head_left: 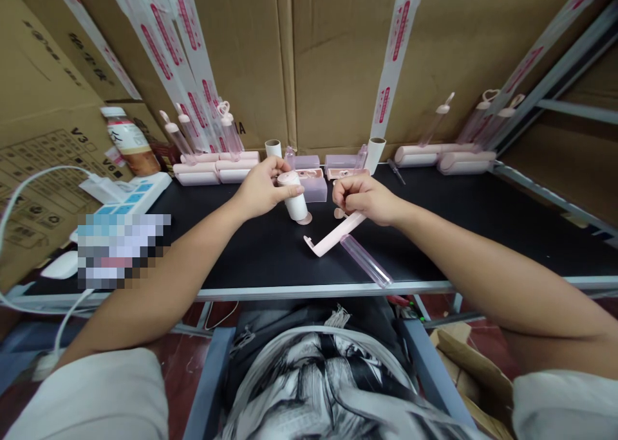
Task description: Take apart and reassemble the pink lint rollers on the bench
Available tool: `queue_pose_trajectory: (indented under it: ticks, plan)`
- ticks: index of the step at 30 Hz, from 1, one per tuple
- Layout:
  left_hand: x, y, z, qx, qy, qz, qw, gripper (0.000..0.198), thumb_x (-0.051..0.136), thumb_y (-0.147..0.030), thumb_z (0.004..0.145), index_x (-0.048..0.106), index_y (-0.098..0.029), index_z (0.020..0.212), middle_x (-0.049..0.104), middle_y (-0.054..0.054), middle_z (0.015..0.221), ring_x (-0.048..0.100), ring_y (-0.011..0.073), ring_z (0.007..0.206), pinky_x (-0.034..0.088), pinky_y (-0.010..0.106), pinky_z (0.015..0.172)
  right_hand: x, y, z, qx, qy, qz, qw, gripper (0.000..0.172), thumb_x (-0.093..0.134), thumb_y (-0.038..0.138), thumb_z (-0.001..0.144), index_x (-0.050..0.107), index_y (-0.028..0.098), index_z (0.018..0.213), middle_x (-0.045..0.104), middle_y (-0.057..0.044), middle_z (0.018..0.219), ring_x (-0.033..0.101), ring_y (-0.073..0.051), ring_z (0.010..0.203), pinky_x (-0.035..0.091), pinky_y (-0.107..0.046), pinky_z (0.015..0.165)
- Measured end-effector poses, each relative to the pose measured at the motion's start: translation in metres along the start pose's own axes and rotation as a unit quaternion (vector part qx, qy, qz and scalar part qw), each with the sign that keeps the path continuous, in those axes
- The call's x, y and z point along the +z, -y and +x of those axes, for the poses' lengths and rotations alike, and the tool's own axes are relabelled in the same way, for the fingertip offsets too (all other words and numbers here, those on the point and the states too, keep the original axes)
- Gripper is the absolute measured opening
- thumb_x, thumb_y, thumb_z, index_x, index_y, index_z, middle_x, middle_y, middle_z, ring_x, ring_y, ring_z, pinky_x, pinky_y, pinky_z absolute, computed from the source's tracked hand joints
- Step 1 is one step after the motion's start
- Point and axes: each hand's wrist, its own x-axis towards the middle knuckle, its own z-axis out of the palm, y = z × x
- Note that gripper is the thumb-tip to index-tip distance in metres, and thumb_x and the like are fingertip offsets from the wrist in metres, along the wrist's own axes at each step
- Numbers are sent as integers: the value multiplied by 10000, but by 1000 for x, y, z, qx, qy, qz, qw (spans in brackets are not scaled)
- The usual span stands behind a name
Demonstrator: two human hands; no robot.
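Observation:
My left hand [263,190] is closed around a white cylinder with a pink top [295,205], held slightly tilted above the table. A small pale pink disc [304,219] shows at its lower end. My right hand [364,199] has its fingers curled in; what they pinch, if anything, is hidden. Another small pinkish disc [340,213] is just below those fingers. Under the right hand, a long pale pink case piece [333,235] with a raised end lies slantwise. Beside it a clear pinkish tube [367,261] reaches toward the front edge.
Pink cases with upright clear tubes stand at back left [196,174] and back right [466,162]. Between them are lilac boxes [316,190], open pink cases and white cylinders [376,154]. A bottle [130,143], power strip [140,192] and cable occupy the left. Cardboard [333,60] walls the back.

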Motion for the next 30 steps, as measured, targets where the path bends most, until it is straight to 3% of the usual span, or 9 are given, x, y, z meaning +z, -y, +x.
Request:
queue_pose_trajectory:
  ticks: [4,7,10,13,15,19,22,28,30]
  plan:
    - [-1,-2,1,-35,3,-52,998,569,969,-359,584,560,-199,947,661,-31,788,616,137,697,528,268,619,-1,2,0,9,0,6,1000,126,647,164,579,625,189,701,578,47,565,541,-110,486,406,-237,486]
    - [1,-4,1,-40,-26,-136,990,688,1031,-452,545,537,-210,958,672,-26,801,683,168,707,599,295,588,-2,4,0,35,-18,22,999,294,745,190,666,689,182,955,625,50,626,565,-120,501,405,-236,489]
    - [5,-8,1,-13,-62,-197,978,785,1045,-615,533,520,-215,958,682,-20,803,720,180,725,615,283,572,0,6,-1,53,-7,10,999,500,857,439,813,680,177,1199,654,33,631,585,-141,529,368,-232,478]
    - [13,-11,-1,0,-74,-234,969,850,1032,-711,495,499,-223,943,677,-31,802,715,161,706,616,266,560,4,7,-2,34,35,8,999,664,866,730,785,693,173,1101,669,8,646,518,-112,520,333,-227,470]
    - [20,-11,-2,-6,-74,-244,967,875,1021,-748,470,483,-227,923,668,-36,797,704,151,683,616,263,540,7,8,-2,41,43,11,998,686,870,801,736,681,175,945,663,-1,648,492,-96,517,322,-226,469]
    - [27,-6,-3,-18,-66,-223,973,894,945,-861,475,451,-240,887,628,-48,748,688,150,614,582,258,456,8,10,-3,64,10,24,998,648,871,783,741,657,173,788,649,-22,629,511,-102,524,355,-238,477]
    - [24,-6,-4,-26,-67,-202,977,843,866,-906,591,414,-258,887,562,-87,612,590,122,448,427,210,334,4,12,-3,74,-21,27,997,600,884,742,734,649,192,786,643,-24,605,568,-136,524,392,-250,475]
    - [5,-9,-2,-55,-37,-169,983,638,916,-699,736,483,-239,824,495,-94,509,438,74,375,312,188,328,-7,13,0,97,-48,26,994,465,900,581,753,628,207,798,629,-14,595,577,-142,521,406,-239,457]
    - [-2,-3,-1,-78,10,-97,992,541,872,-648,800,526,-232,799,492,-77,486,403,79,360,284,205,340,-11,13,1,89,-55,32,994,429,882,552,774,640,198,799,619,-19,600,539,-130,520,387,-234,444]
